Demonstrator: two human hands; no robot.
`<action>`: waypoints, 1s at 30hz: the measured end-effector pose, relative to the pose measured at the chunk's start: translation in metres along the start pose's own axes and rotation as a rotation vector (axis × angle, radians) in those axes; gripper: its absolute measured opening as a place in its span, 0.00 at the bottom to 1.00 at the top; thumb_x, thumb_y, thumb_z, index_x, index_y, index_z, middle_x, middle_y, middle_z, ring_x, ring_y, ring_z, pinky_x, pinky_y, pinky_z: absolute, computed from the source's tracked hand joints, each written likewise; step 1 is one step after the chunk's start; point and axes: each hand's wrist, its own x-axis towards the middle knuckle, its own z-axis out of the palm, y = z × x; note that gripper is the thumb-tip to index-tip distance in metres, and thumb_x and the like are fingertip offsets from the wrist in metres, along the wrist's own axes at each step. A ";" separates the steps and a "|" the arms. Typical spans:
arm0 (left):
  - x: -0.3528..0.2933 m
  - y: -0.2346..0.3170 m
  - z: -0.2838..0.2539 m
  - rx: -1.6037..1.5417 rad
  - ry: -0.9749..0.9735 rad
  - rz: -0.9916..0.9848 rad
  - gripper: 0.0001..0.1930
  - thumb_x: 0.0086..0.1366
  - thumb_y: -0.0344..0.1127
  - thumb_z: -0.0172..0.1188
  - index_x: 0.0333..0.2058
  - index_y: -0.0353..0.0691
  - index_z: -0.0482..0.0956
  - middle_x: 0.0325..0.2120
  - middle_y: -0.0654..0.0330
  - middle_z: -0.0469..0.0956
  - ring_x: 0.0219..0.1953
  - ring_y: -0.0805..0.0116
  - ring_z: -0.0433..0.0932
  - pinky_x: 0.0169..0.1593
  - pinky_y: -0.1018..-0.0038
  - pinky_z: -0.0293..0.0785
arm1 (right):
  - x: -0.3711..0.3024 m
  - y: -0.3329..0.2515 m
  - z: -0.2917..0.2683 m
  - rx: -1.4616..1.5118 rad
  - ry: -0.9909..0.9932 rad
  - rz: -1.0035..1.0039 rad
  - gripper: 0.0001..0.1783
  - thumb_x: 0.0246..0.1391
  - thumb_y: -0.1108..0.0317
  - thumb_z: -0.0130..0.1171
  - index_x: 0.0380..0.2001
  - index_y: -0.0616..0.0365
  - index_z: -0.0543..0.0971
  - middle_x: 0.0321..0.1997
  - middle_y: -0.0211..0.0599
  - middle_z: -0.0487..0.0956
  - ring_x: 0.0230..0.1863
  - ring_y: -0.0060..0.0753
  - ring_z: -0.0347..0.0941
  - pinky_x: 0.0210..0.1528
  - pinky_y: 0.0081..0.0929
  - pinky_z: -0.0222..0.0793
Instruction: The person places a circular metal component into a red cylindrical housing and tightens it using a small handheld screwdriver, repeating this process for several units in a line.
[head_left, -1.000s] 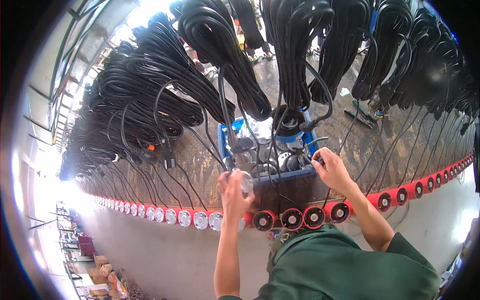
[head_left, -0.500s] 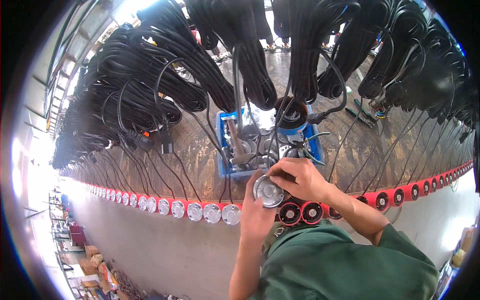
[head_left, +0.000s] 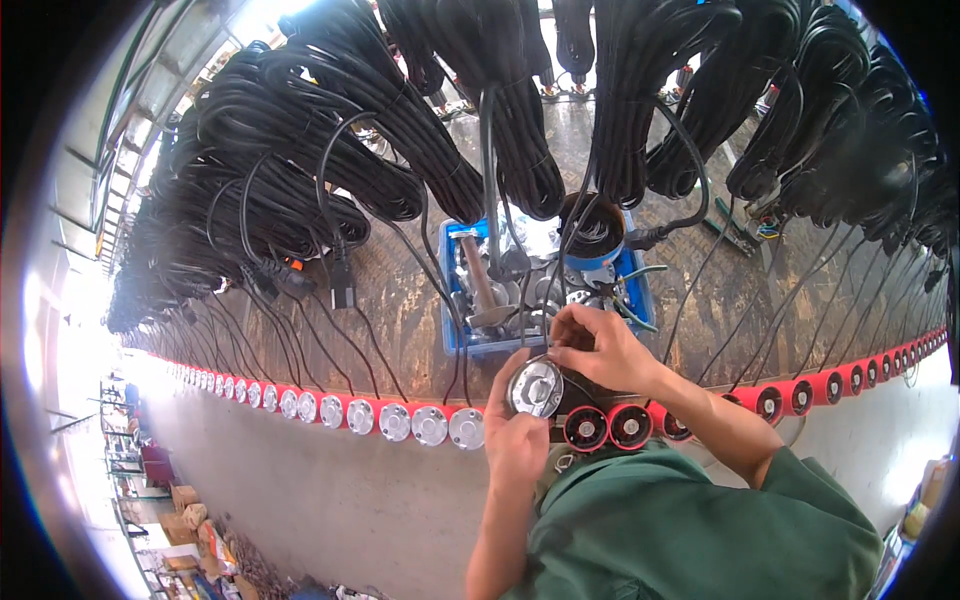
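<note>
The left hand [head_left: 517, 445] held a round silver metal cap [head_left: 536, 390] by the front edge of the brown wooden table [head_left: 395, 290]; I couldn't tell the grip of the right hand [head_left: 610, 352]. The cap seemed hard, slippery, best held by its rim.

Whole view: I can read no word, number or sign anywhere.
Round silver cap [head_left: 536, 388] in my left hand [head_left: 517, 440], 5 o'clock: I make out no legible lettering on its face.
Row of silver ends [head_left: 467, 428], 7 to 9 o'clock: any marking is too small for me to read.
Open red housings [head_left: 586, 428], 3 to 5 o'clock: I find nothing readable on them.
Black plug [head_left: 343, 285], 9 o'clock: too small for me to tell.
Cartons [head_left: 185, 497], 8 o'clock: any print is too blurred for me.
</note>
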 end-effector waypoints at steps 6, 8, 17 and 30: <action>0.010 -0.012 -0.010 -0.336 0.104 0.107 0.52 0.45 0.09 0.47 0.74 0.48 0.67 0.63 0.38 0.75 0.70 0.36 0.72 0.76 0.43 0.66 | -0.039 0.019 0.029 0.374 0.022 0.389 0.12 0.65 0.70 0.69 0.37 0.58 0.73 0.32 0.23 0.77 0.32 0.13 0.71 0.33 0.21 0.69; 0.012 -0.018 -0.009 -0.289 0.151 0.148 0.52 0.46 0.09 0.47 0.74 0.50 0.67 0.63 0.39 0.75 0.70 0.37 0.72 0.76 0.42 0.67 | -0.051 0.024 0.037 0.470 -0.104 0.351 0.12 0.65 0.69 0.69 0.37 0.58 0.74 0.32 0.24 0.77 0.32 0.14 0.72 0.32 0.20 0.69; -0.012 -0.015 -0.011 -0.333 0.111 0.084 0.45 0.57 0.13 0.56 0.73 0.49 0.61 0.60 0.45 0.75 0.68 0.35 0.72 0.76 0.41 0.64 | 0.072 0.072 -0.104 -0.564 0.274 0.077 0.10 0.56 0.67 0.70 0.37 0.58 0.82 0.31 0.41 0.86 0.38 0.36 0.86 0.43 0.35 0.80; -0.046 0.009 -0.040 -0.372 0.180 0.249 0.39 0.60 0.23 0.56 0.72 0.46 0.62 0.62 0.41 0.74 0.67 0.33 0.72 0.76 0.37 0.60 | 0.180 0.118 -0.111 -1.573 -0.064 0.255 0.14 0.46 0.70 0.67 0.38 0.58 0.91 0.41 0.49 0.90 0.43 0.49 0.90 0.45 0.45 0.86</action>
